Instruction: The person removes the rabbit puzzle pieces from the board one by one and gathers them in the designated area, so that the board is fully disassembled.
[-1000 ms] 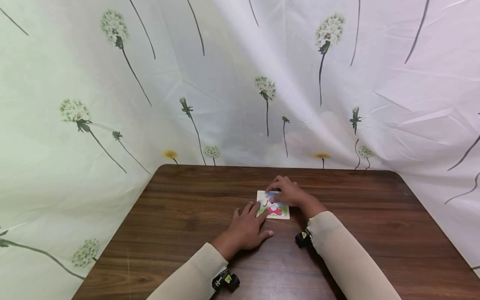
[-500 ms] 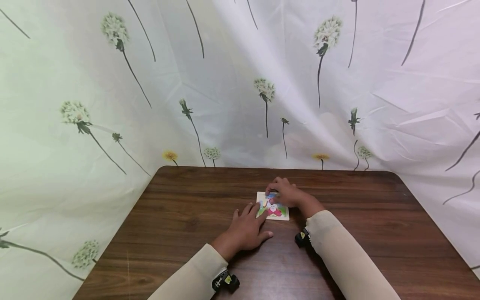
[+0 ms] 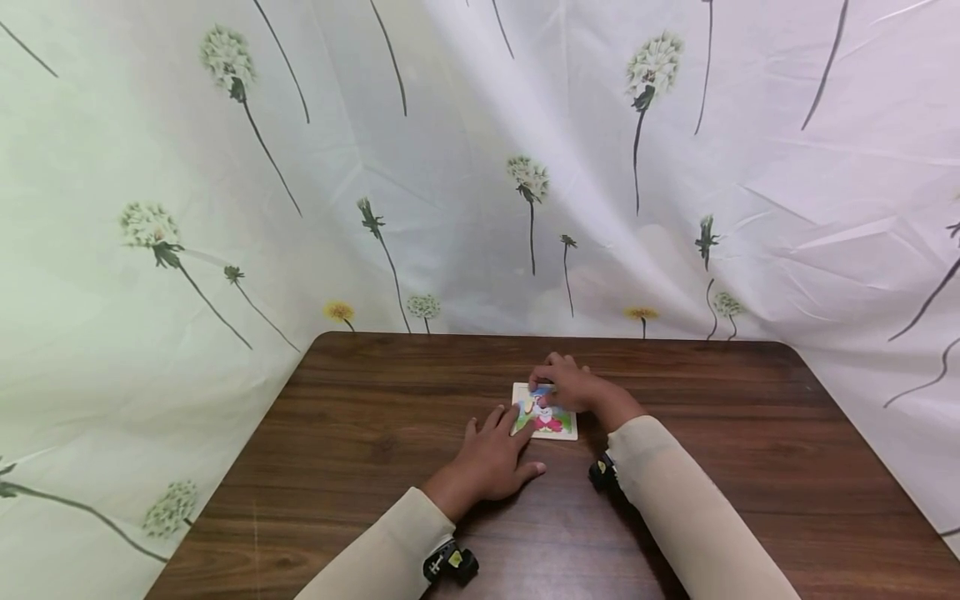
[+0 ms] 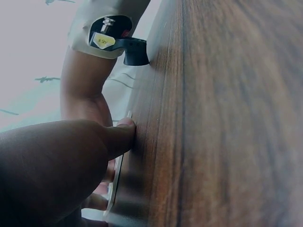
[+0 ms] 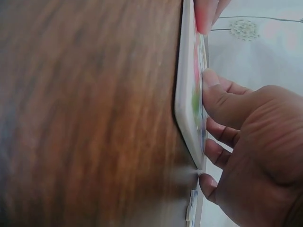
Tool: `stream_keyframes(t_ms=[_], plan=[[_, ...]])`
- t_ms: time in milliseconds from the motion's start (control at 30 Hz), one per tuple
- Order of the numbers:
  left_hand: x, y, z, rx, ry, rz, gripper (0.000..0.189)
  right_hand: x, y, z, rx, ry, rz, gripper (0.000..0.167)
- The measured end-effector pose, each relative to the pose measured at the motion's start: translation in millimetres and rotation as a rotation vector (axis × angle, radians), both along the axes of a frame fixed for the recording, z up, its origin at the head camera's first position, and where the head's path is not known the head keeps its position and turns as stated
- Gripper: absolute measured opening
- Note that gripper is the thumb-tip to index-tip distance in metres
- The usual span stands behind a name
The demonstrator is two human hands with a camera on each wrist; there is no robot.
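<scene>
A small square picture puzzle (image 3: 557, 423) with a pale border lies flat on the table; its picture shows a white and pink figure on green and blue. My left hand (image 3: 491, 458) rests spread at its left side, fingertips on the border and picture, thumb on the wood. My right hand (image 3: 576, 388) arches over the upper right part with bent fingers. In the right wrist view the thumb (image 5: 215, 94) and fingertips touch the puzzle's face; I cannot tell whether they pinch a piece. The hand covers the puzzle's upper right corner.
The dark wooden table (image 3: 360, 450) has rounded far corners and meets a hanging white cloth (image 3: 465, 217) printed with dandelions. In the right wrist view a small pale-edged thing (image 5: 191, 208) lies past the puzzle. Black camera mounts (image 3: 452, 562) sit at both sleeve cuffs.
Both hands and the puzzle keep nearly the same places; the head view has shifted only slightly.
</scene>
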State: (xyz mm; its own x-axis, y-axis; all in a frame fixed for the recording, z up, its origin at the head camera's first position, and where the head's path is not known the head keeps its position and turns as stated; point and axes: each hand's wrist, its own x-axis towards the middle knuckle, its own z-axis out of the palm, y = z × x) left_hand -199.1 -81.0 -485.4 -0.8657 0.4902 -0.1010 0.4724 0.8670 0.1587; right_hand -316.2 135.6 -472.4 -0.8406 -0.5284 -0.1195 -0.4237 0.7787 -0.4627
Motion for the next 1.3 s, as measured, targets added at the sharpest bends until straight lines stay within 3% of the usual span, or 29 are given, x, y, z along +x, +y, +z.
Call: stream_keyframes(t_ms=[533,1033,1300], plan=[[-1.6,-0.6,-1.8,-0.008,0.005,-0.009,0.073,-1.1,-5.1,2.3,-0.010,-0.005,0.016,0.016],[0.7,-1.9,-0.1,0.019,0.005,-0.009,0.072,-4.6,-5.2,-2.1,-0.141,0.061,0.031,0.030],[1.9,-1.9,0.5,0.017,0.009,-0.006,0.072,1.6,-4.1,4.7,-0.123,0.128,0.042,0.020]])
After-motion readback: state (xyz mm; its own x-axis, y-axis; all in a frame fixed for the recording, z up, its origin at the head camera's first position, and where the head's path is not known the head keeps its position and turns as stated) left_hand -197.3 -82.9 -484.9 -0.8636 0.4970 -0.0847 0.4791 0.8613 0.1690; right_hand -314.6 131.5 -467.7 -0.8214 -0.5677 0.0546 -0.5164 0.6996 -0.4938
